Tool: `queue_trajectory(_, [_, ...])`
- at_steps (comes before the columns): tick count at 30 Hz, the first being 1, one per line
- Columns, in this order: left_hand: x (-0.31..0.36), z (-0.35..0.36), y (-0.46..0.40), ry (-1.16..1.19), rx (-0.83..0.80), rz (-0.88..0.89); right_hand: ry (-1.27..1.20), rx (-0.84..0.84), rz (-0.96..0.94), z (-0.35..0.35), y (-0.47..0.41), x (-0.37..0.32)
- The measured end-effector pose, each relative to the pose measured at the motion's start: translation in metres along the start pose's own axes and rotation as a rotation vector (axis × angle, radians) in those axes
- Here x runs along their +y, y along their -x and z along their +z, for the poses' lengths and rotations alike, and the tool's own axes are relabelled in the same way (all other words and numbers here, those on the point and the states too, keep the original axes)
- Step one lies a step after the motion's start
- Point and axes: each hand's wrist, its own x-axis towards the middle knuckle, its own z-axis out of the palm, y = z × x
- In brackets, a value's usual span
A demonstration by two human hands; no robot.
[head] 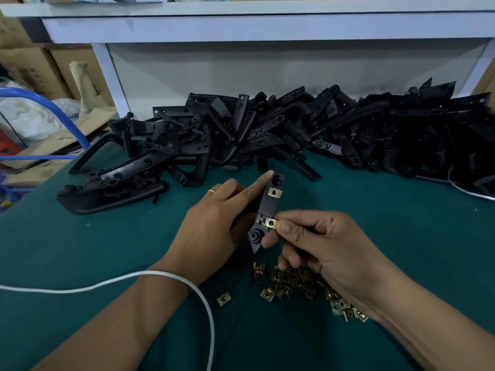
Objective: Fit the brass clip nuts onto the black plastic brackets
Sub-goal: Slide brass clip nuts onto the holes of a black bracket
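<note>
At the far left, beyond the left edge of the green cloth-covered table (80, 263), stand brown cardboard boxes (32, 73) and a blue metal tube frame (53, 111). On the table near that edge lies a large black plastic moulded part (112, 194), at the front of a long heap of black plastic brackets (267, 129) that runs along the far edge, against a white shelf frame (241, 28). A thin white cable (160, 277) comes in from the left edge, drapes over the left wrist and drops toward the near edge.

In the middle of the table, the left hand (211, 228), with a gold ring (212, 191) on one finger, holds a narrow black plastic bracket (267, 207) upright above the cloth, its index finger stretched along the bracket's side. One square brass clip nut (274, 193) already sits on the upper part of this bracket. Just right, the right hand (318, 242) pinches a second brass clip nut (271, 223) between thumb and forefinger, pressed against the bracket's lower part. Its other fingers are curled.

Below the right hand, toward the near edge, lies a loose pile of brass clip nuts (294, 282), partly hidden by the right wrist. One stray clip nut (223, 299) lies apart to the left of it.
</note>
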Motion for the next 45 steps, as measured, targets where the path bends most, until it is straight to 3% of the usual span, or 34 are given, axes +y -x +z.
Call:
queue_trajectory(9, [0.005, -0.001, -0.001, -0.011, 0.013, -0.048, 0.198, 0.061, -0.079, 0.002, 0.001, -0.001])
queue_trajectory(13, [0.017, 0.004, -0.001, -0.125, -0.033, 0.096, 0.324, 0.066, -0.05, 0.007, 0.002, -0.001])
queue_trajectory(18, [0.014, 0.009, -0.003, 0.107, 0.046, 0.063, 0.319, 0.007, -0.058, -0.002, 0.003, -0.013])
queue_trajectory(21, [0.007, 0.007, -0.002, 0.205, 0.073, 0.034, 0.248, -0.112, -0.014, -0.008, 0.003, -0.015])
queue_trajectory(27, [0.003, 0.008, -0.001, 0.361, 0.052, 0.032, -0.128, -0.23, 0.08, -0.005, 0.0, -0.008])
queue_trajectory(32, [0.005, 0.009, -0.001, 0.373, 0.051, 0.044, -0.178, -0.27, 0.112, -0.005, 0.0, -0.009])
queue_trajectory(45, [0.003, 0.012, -0.001, 0.238, 0.087, -0.009, 0.089, -0.057, 0.033, 0.0, -0.003, -0.006])
